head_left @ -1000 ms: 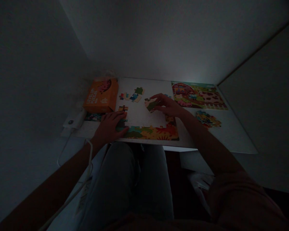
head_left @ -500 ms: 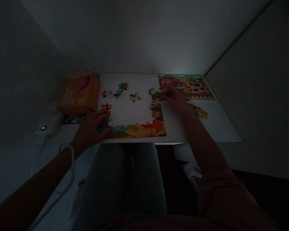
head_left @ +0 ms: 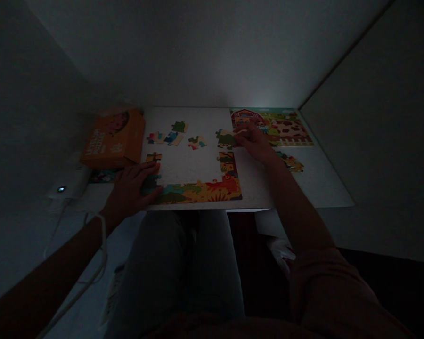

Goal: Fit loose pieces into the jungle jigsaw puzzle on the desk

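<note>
My right hand (head_left: pixel 255 142) pinches the right side of a green jigsaw puzzle piece (head_left: pixel 225 139) just beyond the right column of a partly joined puzzle border (head_left: pixel 194 192). That border runs along the near edge and up both sides, with animals on orange ground. My left hand (head_left: pixel 132 186) lies with its fingers spread on the border's left column, covering part of it. Between and beyond the hands lie several loose pieces: a green piece (head_left: pixel 180 126), a blue piece (head_left: pixel 173 138), a reddish piece (head_left: pixel 156 137) and a green-and-white piece (head_left: pixel 197 142).
An orange puzzle box (head_left: pixel 115 139) stands at the left. A joined farm puzzle (head_left: pixel 286 129) lies at the back right, with a small heap of pieces (head_left: pixel 291 162) nearer me. A white device (head_left: pixel 69 184) with a cable sits left of the table. Walls rise behind and at the right.
The green piece in my right hand shows more of its surface, and its angle has shifted slightly. The left hand stays on the border. The whole view has moved a little.
</note>
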A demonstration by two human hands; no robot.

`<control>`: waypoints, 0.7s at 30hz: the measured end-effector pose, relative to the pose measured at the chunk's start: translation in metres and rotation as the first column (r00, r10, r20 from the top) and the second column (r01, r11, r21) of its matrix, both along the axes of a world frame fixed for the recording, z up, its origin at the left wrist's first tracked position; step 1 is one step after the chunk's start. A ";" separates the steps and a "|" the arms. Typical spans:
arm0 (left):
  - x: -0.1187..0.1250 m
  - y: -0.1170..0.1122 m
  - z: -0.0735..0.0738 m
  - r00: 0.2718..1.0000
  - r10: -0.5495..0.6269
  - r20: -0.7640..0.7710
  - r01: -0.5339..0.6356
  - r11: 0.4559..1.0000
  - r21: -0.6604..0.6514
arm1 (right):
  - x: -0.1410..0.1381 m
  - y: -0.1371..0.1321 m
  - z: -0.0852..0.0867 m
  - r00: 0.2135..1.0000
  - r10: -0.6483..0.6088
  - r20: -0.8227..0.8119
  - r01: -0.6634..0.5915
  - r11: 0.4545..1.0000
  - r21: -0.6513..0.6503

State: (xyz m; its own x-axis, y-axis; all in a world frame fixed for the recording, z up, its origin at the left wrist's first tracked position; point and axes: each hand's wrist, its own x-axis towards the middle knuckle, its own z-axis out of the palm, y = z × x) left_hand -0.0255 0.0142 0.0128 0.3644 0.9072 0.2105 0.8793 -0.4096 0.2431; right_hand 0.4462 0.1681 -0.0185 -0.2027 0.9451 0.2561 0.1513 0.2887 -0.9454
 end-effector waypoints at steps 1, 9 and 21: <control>0.000 0.000 0.000 1.000 0.004 -0.005 -0.004 1.000 -0.001 | 0.000 0.000 -0.001 1.000 -0.003 -0.007 0.003 1.000 0.000; 0.002 -0.001 0.001 1.000 0.010 -0.003 -0.010 1.000 -0.011 | -0.001 0.000 -0.002 0.999 0.012 0.033 -0.013 0.999 0.051; 0.006 -0.005 0.004 0.999 0.009 0.043 -0.008 1.000 -0.028 | -0.071 -0.037 0.020 0.894 0.261 0.364 -0.260 0.964 -0.052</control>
